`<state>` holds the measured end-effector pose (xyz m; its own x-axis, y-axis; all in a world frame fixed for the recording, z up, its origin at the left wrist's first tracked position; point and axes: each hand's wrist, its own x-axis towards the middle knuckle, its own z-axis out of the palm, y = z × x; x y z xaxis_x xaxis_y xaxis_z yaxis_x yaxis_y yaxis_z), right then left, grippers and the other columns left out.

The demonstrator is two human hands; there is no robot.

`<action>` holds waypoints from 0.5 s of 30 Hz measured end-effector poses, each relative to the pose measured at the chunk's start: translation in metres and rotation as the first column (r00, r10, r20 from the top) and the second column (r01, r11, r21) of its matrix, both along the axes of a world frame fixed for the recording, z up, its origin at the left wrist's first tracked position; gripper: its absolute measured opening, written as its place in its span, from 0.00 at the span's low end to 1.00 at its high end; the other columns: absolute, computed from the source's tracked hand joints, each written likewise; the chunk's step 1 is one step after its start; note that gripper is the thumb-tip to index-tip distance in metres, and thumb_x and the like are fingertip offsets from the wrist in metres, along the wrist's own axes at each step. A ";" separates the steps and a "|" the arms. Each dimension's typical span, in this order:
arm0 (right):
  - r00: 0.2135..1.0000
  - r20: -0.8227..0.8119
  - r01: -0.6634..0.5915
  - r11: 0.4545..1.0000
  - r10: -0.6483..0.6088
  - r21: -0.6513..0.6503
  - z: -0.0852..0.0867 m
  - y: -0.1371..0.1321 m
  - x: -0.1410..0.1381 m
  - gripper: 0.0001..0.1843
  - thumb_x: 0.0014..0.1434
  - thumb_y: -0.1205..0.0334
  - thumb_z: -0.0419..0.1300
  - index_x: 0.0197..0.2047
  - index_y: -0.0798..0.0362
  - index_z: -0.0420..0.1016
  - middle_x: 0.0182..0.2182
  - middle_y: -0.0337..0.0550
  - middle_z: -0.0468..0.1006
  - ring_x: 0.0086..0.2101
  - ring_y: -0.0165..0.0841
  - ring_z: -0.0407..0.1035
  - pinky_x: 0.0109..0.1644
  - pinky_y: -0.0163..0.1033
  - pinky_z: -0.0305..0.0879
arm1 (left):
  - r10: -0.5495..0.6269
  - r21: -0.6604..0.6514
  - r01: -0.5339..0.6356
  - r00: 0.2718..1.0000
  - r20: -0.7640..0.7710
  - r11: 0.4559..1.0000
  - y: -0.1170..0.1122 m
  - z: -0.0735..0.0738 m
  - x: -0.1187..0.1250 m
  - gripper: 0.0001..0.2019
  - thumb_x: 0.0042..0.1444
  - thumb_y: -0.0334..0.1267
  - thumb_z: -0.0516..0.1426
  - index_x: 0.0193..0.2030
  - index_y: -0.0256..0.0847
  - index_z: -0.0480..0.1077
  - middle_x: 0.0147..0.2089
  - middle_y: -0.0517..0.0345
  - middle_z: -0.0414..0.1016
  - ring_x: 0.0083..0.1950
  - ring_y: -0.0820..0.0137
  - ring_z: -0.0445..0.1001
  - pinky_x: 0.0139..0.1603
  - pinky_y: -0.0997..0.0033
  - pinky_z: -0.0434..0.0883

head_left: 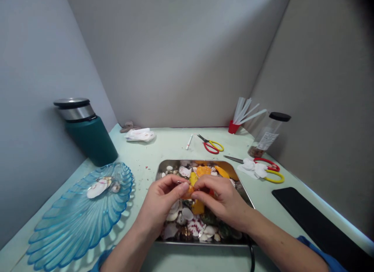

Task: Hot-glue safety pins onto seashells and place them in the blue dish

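Note:
Both hands meet above a metal tray [248,197] full of seashells. My left hand [166,194] is closed in a pinch, thumb against forefinger, with a small thin dark bit showing at its fingertips. My right hand [220,198] pinches too, its fingertips close to the left ones. An orange patch [189,193] shows between the fingertips; whether it is held or lies in the tray below I cannot tell. Around the hands lie a white shell [187,214], a purple-striped shell [195,227], an orange scallop shell [203,170] and yellow pieces [198,207].
At left, a blue shell-shaped dish [76,221] holds a few shells, with a green bottle [90,139] behind it. Scissors [212,144], a second pair [270,170], a red cup of white sticks [233,127], a jar [265,135] and a black slab [309,221] stand or lie around.

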<state>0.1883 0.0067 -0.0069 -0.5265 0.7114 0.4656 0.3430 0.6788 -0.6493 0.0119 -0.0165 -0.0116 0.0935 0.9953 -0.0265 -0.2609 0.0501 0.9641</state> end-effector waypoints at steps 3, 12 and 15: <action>0.999 0.017 -0.036 0.999 0.035 0.030 0.000 0.000 0.000 0.06 0.61 0.67 0.57 0.31 0.53 0.69 0.27 0.38 0.72 0.28 0.29 0.65 0.34 0.34 0.59 | -0.025 -0.009 0.025 0.999 0.025 1.000 0.000 0.000 0.000 0.06 0.50 0.38 0.63 0.30 0.36 0.74 0.28 0.59 0.75 0.30 0.74 0.69 0.34 0.77 0.65; 0.999 0.007 -0.052 0.998 0.053 -0.030 0.002 -0.002 0.002 0.08 0.62 0.67 0.55 0.30 0.53 0.69 0.26 0.37 0.72 0.28 0.29 0.64 0.34 0.34 0.59 | -0.052 -0.066 0.057 0.996 0.070 0.996 0.000 0.001 0.002 0.08 0.50 0.38 0.63 0.33 0.36 0.74 0.28 0.58 0.75 0.30 0.74 0.70 0.34 0.76 0.66; 1.000 -0.002 -0.008 0.999 0.008 -0.049 0.003 -0.001 0.001 0.08 0.62 0.67 0.55 0.30 0.53 0.69 0.26 0.37 0.72 0.27 0.28 0.65 0.33 0.33 0.59 | -0.011 -0.048 0.012 1.000 0.020 0.999 -0.001 0.003 0.004 0.11 0.47 0.37 0.65 0.38 0.38 0.74 0.32 0.58 0.77 0.33 0.72 0.73 0.37 0.75 0.67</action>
